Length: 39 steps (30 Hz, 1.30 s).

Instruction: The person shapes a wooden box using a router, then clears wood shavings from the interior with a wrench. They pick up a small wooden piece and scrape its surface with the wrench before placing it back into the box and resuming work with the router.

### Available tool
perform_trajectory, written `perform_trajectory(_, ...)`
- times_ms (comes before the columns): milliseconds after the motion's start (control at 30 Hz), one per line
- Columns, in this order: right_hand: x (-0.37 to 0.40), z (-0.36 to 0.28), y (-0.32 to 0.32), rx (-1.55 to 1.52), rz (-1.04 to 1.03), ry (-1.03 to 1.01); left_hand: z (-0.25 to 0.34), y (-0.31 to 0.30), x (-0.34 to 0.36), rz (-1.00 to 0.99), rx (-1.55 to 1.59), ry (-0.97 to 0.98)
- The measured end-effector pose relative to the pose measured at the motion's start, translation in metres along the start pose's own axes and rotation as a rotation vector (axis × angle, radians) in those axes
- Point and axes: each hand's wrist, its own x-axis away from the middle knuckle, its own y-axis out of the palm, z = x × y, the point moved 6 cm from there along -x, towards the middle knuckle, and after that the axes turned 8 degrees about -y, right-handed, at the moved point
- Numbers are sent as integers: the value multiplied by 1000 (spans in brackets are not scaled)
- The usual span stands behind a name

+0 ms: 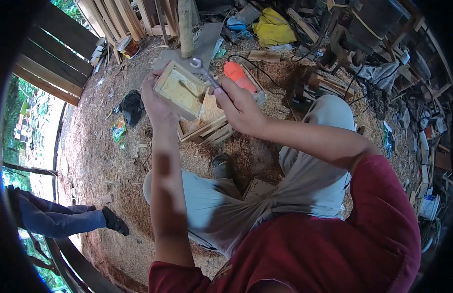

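The head view shows the left hand (157, 100) with its fingers clasped around the side of a tilted wooden box (181, 90), held above a crate (217, 128). The right hand (240, 105) has its fingers curled tightly about a wrench (207, 74), the open end beside the box's upper corner; something orange (238, 75) lies on the crate.

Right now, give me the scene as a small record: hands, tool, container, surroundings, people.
left_hand: left hand grips a small wooden box by its side
right_hand: right hand grips a wrench
wrench_end: open end exposed, pointing away from the body
below_hands: slatted wooden crate
crate_content: orange item, identity unclear
floor: ground strewn with shavings
background: yellow cloth, timber pieces
other_person: legs at far left, upper body not visible
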Motion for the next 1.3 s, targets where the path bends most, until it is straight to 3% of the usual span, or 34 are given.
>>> perform_trajectory(100,-1,7,2,-174,113,30,3,6,7,3,-25,-14)
perform_trajectory(233,1,15,18,169,-246,53,-4,2,1,-25,-5,-40)
perform_trajectory(333,-6,3,2,101,4,15,-6,2,3,12,22,-72)
perform_trajectory(433,1,10,14,386,-322,61,-5,3,9,62,-10,-91)
perform_trajectory(533,3,18,16,288,-164,-70,-17,-9,-1,169,-1,-183)
perform_trajectory(633,5,14,13,146,-183,41,-29,-18,0,251,24,-288)
perform_trajectory(733,13,14,19,159,-235,48,-43,-26,4,329,53,-399)
perform_trajectory(867,3,16,13,226,-146,4,-58,-33,1,341,57,-538)
perform_trajectory(1067,-29,33,-22,213,81,122,-47,0,21,131,-246,-625)
perform_trajectory(1100,-32,37,-28,138,71,204,-42,8,21,-93,-316,-610)
perform_trajectory(1200,-37,62,-38,-29,142,204,-41,2,28,81,-810,-569)
perform_trajectory(1233,-40,68,-39,32,141,166,-38,5,28,43,-918,-557)
perform_trajectory(1300,-34,78,-42,-26,126,282,-34,7,31,-26,-1127,-531)
